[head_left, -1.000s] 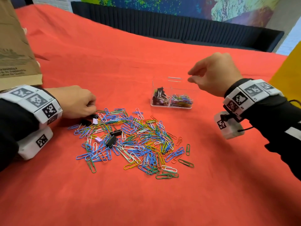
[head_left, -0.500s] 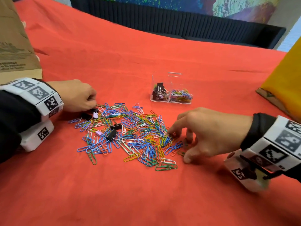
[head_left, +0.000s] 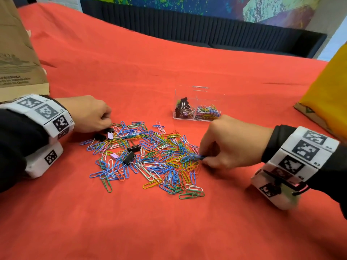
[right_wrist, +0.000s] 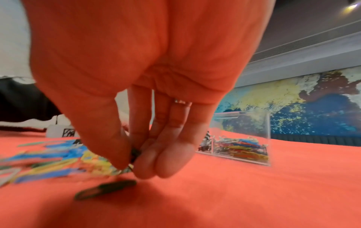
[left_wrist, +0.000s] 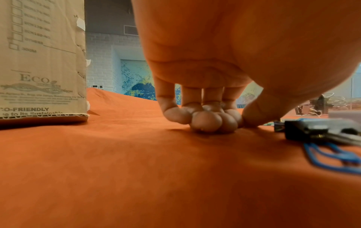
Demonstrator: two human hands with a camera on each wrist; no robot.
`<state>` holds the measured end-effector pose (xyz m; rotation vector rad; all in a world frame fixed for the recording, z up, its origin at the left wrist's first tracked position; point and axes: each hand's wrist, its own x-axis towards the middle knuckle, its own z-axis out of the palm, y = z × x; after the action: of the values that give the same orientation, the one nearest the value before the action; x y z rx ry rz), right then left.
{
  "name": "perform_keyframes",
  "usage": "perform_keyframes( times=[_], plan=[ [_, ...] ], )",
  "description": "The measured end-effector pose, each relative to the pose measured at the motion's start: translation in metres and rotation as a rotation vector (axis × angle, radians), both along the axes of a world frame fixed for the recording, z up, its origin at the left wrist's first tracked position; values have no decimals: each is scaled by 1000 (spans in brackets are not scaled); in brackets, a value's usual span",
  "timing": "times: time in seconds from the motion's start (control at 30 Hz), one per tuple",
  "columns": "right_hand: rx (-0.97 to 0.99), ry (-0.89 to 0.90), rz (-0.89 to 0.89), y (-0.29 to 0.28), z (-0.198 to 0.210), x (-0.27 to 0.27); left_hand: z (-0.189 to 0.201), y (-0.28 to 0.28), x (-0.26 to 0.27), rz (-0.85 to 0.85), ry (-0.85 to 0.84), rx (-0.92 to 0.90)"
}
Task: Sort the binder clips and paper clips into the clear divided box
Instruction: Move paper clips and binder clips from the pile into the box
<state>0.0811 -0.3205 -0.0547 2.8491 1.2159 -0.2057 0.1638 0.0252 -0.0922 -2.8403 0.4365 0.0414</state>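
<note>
A heap of coloured paper clips [head_left: 148, 158] lies mid-table with several black and pink binder clips [head_left: 129, 156] mixed in. Behind it stands the clear divided box [head_left: 217, 102]: binder clips in its left compartment, paper clips in its right one [right_wrist: 240, 148]. My right hand [head_left: 201, 158] is at the heap's right edge, where thumb and fingers [right_wrist: 132, 163] pinch a few paper clips. My left hand [head_left: 108, 124] rests at the heap's left edge beside a black binder clip [left_wrist: 304, 131]. Its fingers [left_wrist: 207, 121] are curled under onto the cloth and hold nothing I can see.
The red cloth [head_left: 169, 222] covers the whole table. A brown cardboard box [head_left: 16, 53] stands at the far left, close behind my left wrist. Something yellow on cardboard [head_left: 326, 94] sits at the right edge. A dark sofa [head_left: 187, 29] runs behind the table.
My right hand came down from above the box to the heap's right edge and closed its fingers on some clips. The left hand stayed where it was.
</note>
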Motion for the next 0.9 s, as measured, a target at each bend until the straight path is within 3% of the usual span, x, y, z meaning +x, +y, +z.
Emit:
perform_keyframes(
  times=[0.2,0.4,0.67,0.9],
  plan=[
    [219,-146,-172,-16,40,28,0,-1,0,9,9,-5],
    [218,-409,-362,-26,60,86,-1,0,-1,8,-9,-18],
    [61,-361,-463,-16,47,119,0,-1,-1,25,-7,-14],
    [168,-418,-398,-22,55,89,0,-3,-3,31,-4,-15]
  ],
)
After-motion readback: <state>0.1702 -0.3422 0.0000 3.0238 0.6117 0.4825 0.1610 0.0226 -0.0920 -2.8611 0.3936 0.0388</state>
